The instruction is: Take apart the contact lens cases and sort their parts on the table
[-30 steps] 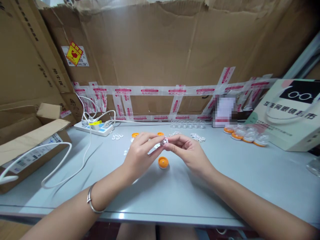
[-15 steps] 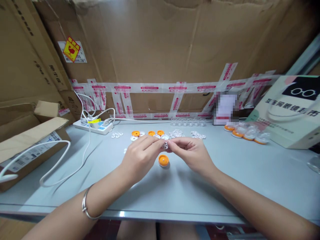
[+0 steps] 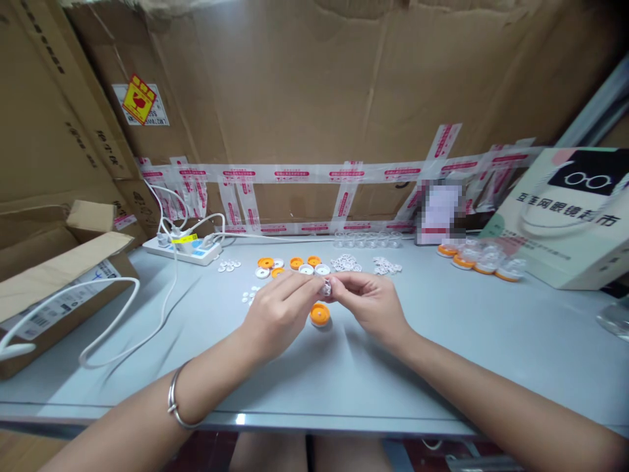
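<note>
My left hand [image 3: 285,308] and my right hand [image 3: 371,305] meet over the middle of the table. Between their fingertips they pinch a small white plastic part [image 3: 327,287] with holes in it; the fingers cover much of it. Just below the hands, an orange round cap [image 3: 320,314] with a pale pin at its centre rests on a white base. Behind the hands lie more orange discs [image 3: 296,263] and white round caps [image 3: 322,269]. Two piles of small white pieces, a nearer-centre pile [image 3: 346,263] and a right-hand pile [image 3: 387,265], lie beyond my right hand.
Clear domes on orange bases [image 3: 484,261] stand at the right beside a paper bag [image 3: 555,223]. A row of clear cups [image 3: 367,240] lines the back. At left are a power strip [image 3: 184,248], a loose white cable [image 3: 162,321] and an open carton [image 3: 63,295].
The small white part has turned slightly between my fingertips. Both hands stay in nearly the same place, and the view has shifted a little.
</note>
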A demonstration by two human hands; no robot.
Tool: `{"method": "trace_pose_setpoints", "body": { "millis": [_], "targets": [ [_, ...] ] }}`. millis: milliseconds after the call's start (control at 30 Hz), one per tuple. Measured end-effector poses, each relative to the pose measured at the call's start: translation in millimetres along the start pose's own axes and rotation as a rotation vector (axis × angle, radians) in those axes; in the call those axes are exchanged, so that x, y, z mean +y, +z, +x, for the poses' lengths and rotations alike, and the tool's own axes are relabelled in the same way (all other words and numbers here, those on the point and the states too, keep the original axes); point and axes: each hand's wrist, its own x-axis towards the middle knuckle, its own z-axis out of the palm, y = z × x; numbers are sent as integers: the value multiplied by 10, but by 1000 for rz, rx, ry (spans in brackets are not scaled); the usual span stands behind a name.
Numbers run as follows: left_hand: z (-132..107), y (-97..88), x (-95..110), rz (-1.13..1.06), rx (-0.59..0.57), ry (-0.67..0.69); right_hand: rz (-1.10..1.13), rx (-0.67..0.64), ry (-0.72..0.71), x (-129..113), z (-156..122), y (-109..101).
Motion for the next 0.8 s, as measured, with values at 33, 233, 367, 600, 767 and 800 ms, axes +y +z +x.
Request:
{"method": "trace_pose_setpoints", "body": {
  "millis": [33,233,367,600,767,800],
  "targets": [
    [-5,7,-9,-2,-6,-7,24,-9,32,4,14,-5],
    [-15,54,-61,-121,-14,-73,186,-95,307,30,95,-23],
    [25,37,-52,-245,81,-228,292,-78,504,108,195,-87],
    [24,-1,-170,-303,106,-412,-240,332,85,325,557,-622],
    [-5,25,-187,-286,34,-368,-543,246,154,511,654,-795],
    [-3,23,-182,-286,32,-367,-561,225,165,527,657,-792]
  ]
}}
